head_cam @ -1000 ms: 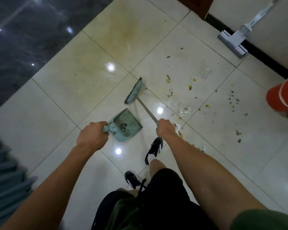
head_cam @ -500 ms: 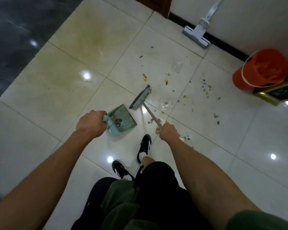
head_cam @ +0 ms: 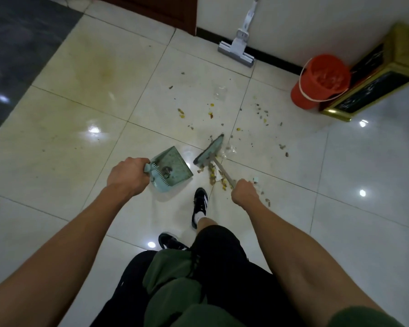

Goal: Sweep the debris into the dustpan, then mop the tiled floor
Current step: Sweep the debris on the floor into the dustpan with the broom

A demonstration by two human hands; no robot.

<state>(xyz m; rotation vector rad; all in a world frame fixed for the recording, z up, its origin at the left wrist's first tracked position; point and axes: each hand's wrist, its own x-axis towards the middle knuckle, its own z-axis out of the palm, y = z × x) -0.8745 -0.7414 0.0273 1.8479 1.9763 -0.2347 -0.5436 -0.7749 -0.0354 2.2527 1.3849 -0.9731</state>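
The left hand [head_cam: 128,177] has its grip clamped on the handle of the dustpan [head_cam: 171,169], holding it low with its open edge turned toward the broom [head_cam: 209,151], presumably to catch what gets pushed across. The right hand [head_cam: 244,193] is clenched round the broom's shaft, its head down by a small pile of debris [head_cam: 216,177] just beside the pan. More scraps lie scattered across the tiled floor [head_cam: 80,128], while the mop [head_cam: 237,44] leans against the wall near an orange bucket [head_cam: 321,81], seemingly waiting its turn.

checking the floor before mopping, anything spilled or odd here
Yes: debris lies scattered over the tiles ahead of the broom, and a yellowish stain discolours the tile at far left. The mop stands unused by the wall.
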